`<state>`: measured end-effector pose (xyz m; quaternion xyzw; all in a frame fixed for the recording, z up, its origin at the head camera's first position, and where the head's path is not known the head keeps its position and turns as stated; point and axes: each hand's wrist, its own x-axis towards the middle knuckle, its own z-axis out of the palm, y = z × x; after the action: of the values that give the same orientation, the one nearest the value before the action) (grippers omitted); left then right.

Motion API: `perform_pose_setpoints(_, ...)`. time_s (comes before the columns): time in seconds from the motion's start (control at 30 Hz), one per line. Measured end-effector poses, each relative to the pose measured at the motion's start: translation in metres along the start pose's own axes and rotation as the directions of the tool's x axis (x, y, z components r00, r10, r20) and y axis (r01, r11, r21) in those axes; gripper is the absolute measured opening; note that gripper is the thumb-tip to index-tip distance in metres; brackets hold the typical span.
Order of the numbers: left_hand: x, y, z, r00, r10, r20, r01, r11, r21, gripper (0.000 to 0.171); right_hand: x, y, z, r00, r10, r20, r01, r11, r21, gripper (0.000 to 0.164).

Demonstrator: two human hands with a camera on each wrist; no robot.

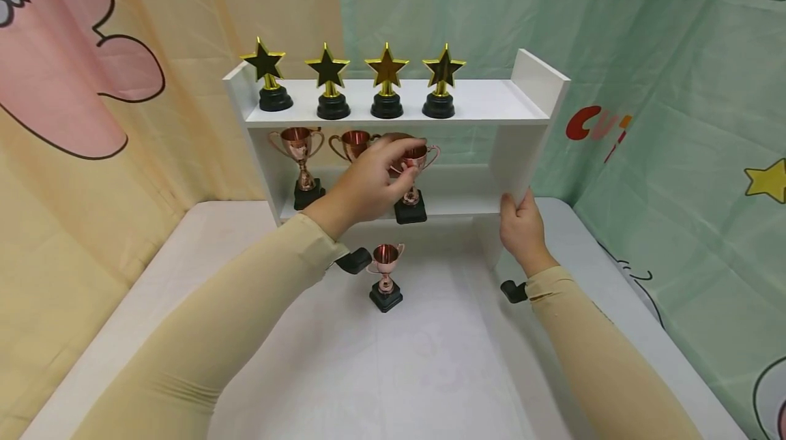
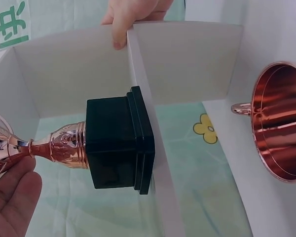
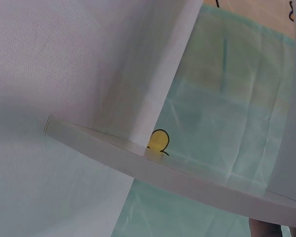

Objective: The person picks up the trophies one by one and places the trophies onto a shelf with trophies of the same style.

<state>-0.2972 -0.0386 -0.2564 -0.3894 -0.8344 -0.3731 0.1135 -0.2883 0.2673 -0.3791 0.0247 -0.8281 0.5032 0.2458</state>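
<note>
My left hand (image 1: 368, 177) holds a copper-coloured trophy cup (image 1: 411, 209) by its upper part, at the front edge of the middle shelf. In the left wrist view, its black base (image 2: 116, 143) is beside the shelf board; I cannot tell whether they touch. The fingers (image 2: 19, 192) are at the cup's stem and bowl. My right hand (image 1: 525, 232) grips the right side panel (image 1: 522, 160) of the white shelf unit, thumb on the front. Two similar cups, one at left (image 1: 304, 153) and one in the middle (image 1: 353, 144), stand on that shelf, the latter partly hidden.
Several gold star trophies (image 1: 387, 82) with black bases line the top shelf (image 1: 485, 102). Another copper cup (image 1: 385, 276) stands on the white tabletop (image 1: 381, 372), below the middle shelf. Printed curtains (image 1: 663, 85) hang behind and beside the table.
</note>
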Motion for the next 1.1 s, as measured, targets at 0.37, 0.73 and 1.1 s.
perform_pose_setpoints(0.37, 0.007, -0.002, 0.006, 1.0, 0.01, -0.013, -0.01, 1.0, -0.016, 0.048, 0.0, 0.0, 0.0, 1.0, 0.02, -0.004, -0.02, 1.0, -0.013, 0.05)
perform_pose_setpoints(0.73, 0.013, -0.004, 0.007, 0.999, -0.034, -0.011, 0.034, 0.998, -0.043, 0.046, -0.001, -0.003, -0.001, 1.0, 0.005, 0.01, -0.005, 1.0, -0.012, 0.049)
perform_pose_setpoints(1.1, 0.018, -0.005, 0.008, 0.997, -0.076, 0.008, 0.076, 0.996, -0.056, 0.043, -0.001, -0.003, 0.0, 1.0, 0.003, 0.007, -0.003, 1.0, -0.004, 0.048)
